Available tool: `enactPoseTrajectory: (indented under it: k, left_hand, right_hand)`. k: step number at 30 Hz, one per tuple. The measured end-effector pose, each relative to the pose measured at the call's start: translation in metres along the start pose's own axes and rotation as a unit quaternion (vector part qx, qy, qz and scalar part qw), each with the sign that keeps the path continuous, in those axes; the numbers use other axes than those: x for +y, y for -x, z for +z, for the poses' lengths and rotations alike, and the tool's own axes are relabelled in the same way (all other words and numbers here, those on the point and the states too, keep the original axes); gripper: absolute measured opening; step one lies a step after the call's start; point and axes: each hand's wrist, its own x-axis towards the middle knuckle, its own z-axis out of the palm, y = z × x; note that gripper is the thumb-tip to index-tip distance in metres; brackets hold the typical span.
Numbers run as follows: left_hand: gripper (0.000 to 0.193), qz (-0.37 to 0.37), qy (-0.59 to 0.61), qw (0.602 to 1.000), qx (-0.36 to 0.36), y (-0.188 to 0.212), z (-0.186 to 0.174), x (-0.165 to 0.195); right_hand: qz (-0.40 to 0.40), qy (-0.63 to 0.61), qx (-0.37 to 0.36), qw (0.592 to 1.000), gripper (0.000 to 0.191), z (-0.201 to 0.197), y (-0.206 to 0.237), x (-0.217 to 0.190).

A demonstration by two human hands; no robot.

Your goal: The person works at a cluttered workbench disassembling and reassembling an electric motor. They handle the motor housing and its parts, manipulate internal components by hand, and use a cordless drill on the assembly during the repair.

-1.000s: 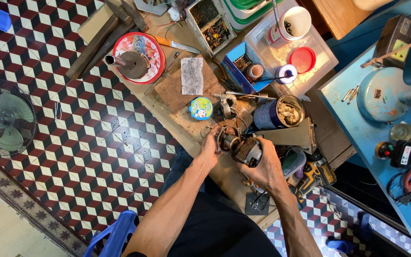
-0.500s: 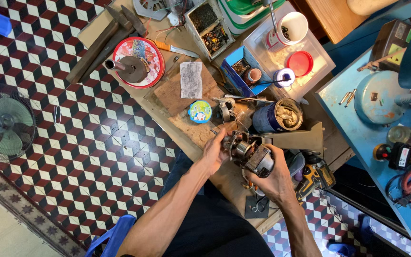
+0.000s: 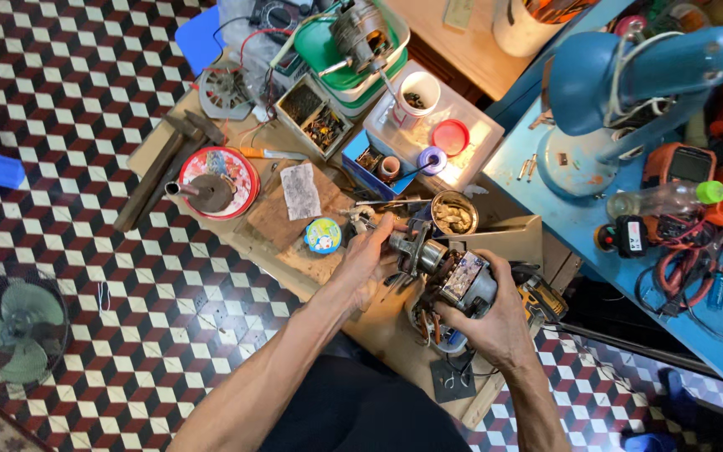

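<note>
Small electric motor held in both hands, just above the cluttered wooden table.

The right hand is closed under the motor's body, cradling it, while the left hand pinches the metal end bracket at the shaft side. It looks dense and heavy for its size, rigid metal with copper windings and loose wires hanging beneath, so the solid casing is the safe place to grip, not the wires. An open tin sits just beyond, and a round blue-lidded tin lies near the left wrist.
</note>
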Motion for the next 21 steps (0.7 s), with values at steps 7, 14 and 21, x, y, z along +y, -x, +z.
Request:
enactPoseTrajectory:
  k: [7,14,21]
  left_hand:
    - [0.046,0.0,-0.087,0.995,-0.039,0.016,0.057,0.06]
    - [0.041,-0.066,-0.112,0.99,-0.055,0.016,0.091,0.105]
    - [0.037,-0.137,-0.097,0.982,-0.082,0.006,0.091,0.106]
  right_hand:
    - [-0.01,-0.034,0.059,0.998,0.093,-0.035,0.013,-0.037]
    - [0.026,-0.028,0.094,0.995,0.096,-0.052,0.018,-0.071]
    - [0.062,-0.042,0.117,0.99,0.096,-0.043,0.03,-0.068]
